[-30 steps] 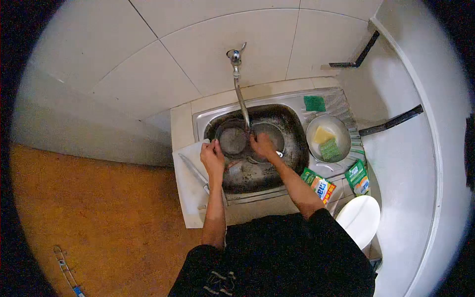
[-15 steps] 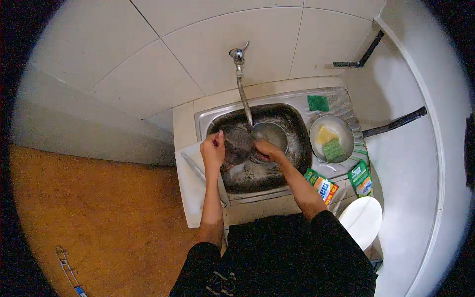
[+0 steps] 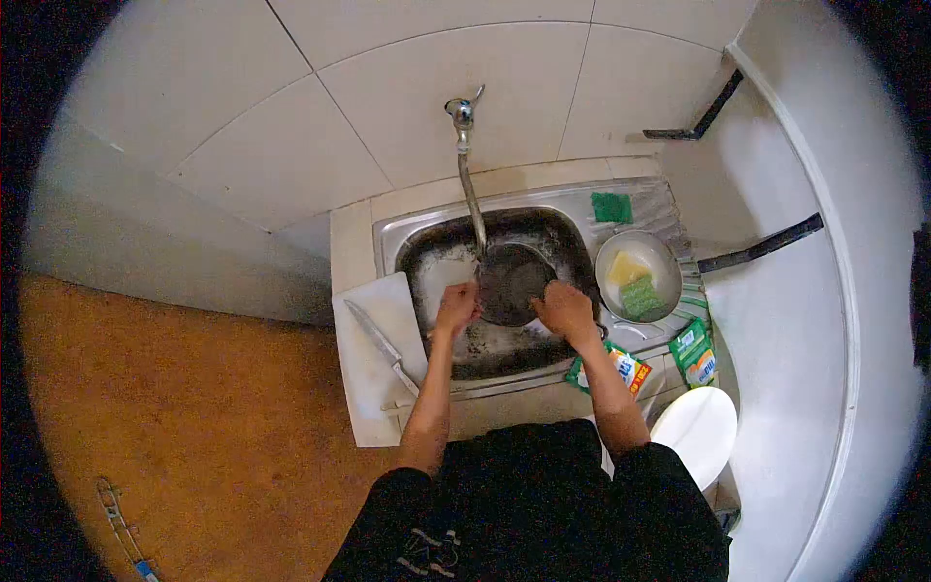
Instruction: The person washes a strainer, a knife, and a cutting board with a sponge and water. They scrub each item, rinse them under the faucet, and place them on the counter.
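Observation:
In the sink basin (image 3: 465, 361), a dark round disc (image 3: 519, 281) lies between my two hands, just under the tap spout. Its kind is not clear from here. My left hand (image 3: 459, 307) is closed at the disc's left edge, fingers curled. On the opposite edge, my right hand (image 3: 565, 312) grips with its fingers bent around the rim. The round metal vessel seen earlier under the tap is now hidden, apparently beneath the disc. The tap (image 3: 471, 199) hangs over the basin from the wall.
A white cutting board (image 3: 373, 383) with a knife (image 3: 376, 335) lies left of the basin. To the right are a metal bowl (image 3: 669, 254) holding a yellow sponge and green scourer, a green pad (image 3: 611, 207), two green packets (image 3: 693, 351) and a white plate (image 3: 700, 432).
The dark disc has moved right, over where the metal vessel was. My left hand has moved right and down; my right hand has shifted to the disc's right edge. The knife now shows fully.

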Tool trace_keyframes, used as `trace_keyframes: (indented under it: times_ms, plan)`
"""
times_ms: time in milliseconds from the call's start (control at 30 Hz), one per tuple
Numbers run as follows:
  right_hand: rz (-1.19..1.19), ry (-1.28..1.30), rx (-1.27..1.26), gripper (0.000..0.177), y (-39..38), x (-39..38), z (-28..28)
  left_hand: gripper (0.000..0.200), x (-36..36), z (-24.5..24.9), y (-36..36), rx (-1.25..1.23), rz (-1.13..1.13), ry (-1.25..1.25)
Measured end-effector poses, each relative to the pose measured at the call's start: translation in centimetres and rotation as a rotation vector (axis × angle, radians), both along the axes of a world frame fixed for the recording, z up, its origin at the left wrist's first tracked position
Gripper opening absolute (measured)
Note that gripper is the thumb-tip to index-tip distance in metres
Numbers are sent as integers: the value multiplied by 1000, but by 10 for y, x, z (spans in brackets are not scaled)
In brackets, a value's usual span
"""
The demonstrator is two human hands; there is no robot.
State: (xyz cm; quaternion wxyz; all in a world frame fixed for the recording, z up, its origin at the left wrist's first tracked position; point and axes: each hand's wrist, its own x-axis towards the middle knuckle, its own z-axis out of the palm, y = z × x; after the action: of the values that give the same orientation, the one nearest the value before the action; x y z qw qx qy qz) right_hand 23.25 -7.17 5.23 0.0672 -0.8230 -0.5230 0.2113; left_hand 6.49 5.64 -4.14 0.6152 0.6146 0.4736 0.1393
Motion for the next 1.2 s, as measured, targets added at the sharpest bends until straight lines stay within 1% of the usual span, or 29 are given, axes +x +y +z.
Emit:
trace_keyframes:
  times_ms: [33, 67, 100, 133, 167, 200, 233, 267, 333, 367, 433, 500, 567, 600, 667, 767, 800, 867, 933, 1000, 1033, 1067, 1100, 1133, 1167, 1200]
  plan:
    - [46, -56, 109, 40, -5, -1, -4, 50, 5, -8, 2, -143, 15, -113]
    - [92, -114, 218, 36, -10, -1, -11, 50, 10, -15, 2, -141, 16, -118]
    - [94, -122, 220, 36, -13, -1, -30, 48, 16, -17, 1, -208, 90, -209]
    - [36, -156, 239, 34, -15, 0, -58, 47, 21, -19, 3, -275, 163, -299]
    - [-22, -190, 259, 32, -18, 1, -72, 47, 25, -23, 7, -272, 163, -306]
    - [-20, -196, 263, 32, -23, 0, -69, 46, 29, -30, 13, -345, 176, -336]
    - [5, -144, 357, 32, -29, -1, -61, 46, 31, -40, 18, -420, 190, -364]
    - [29, -90, 450, 32, -34, -3, -57, 46, 32, -50, 20, -420, 191, -367]
    - [-12, -74, 457, 32, -41, -3, -64, 44, 34, -56, 20, -382, 46, -582]
    - [-53, -55, 465, 33, -42, -3, -68, 44, 36, -60, 20, -383, 46, -581]
    - [-95, -27, 431, 32, -44, -7, -64, 39, 42, -31, 12, -473, 155, -534]
    - [-138, -2, 400, 32, -45, -10, -63, 36, 48, -21, 12, -508, 195, -525]
    - [-202, 51, 290, 47, -46, -15, -66, 33, 49, -14, 11, -541, 239, -515]
    - [-201, 51, 291, 47, -47, -17, -68, 30, 49, -11, 10, -576, 262, -517]
    - [-160, -14, 514, 34, -49, -22, -73, 28, 49, -8, 11, -611, 287, -518]
    - [-196, 34, 526, 37, -48, -30, -76, 25, 48, -22, 18, -661, 289, -558]
    - [-196, 35, 526, 37, -47, -31, -79, 24, 48, -23, 18, -684, 331, -589]
    - [-162, -16, 595, 38, -44, -31, -87, 23, 46, -24, 21, -704, 371, -622]
    - [-180, -50, 552, 38, -37, -33, -87, 22, 42, -6, 20, -655, 338, -468]
    - [-200, -83, 505, 38, -29, -35, -89, 23, 41, 20, 14, -651, 366, -448]
    - [-247, -63, 415, 40, -24, -35, -91, 23, 41, 28, 12, -647, 397, -429]
    - [-293, -44, 325, 41, -21, -36, -93, 23, 40, 19, 15, -646, 397, -428]
    - [-292, -48, 328, 41, -21, -38, -100, 23, 38, 1, 20, -679, 373, -515]
    - [-254, -183, 443, 40, -21, -40, -104, 24, 38, -3, 22, -713, 350, -598]
    - [-214, -318, 557, 40, -20, -41, -109, 24, 37, -8, 23, -712, 350, -598]
    - [-213, -317, 557, 40, -18, -43, -105, 24, 37, -9, 24, -712, 334, -634]
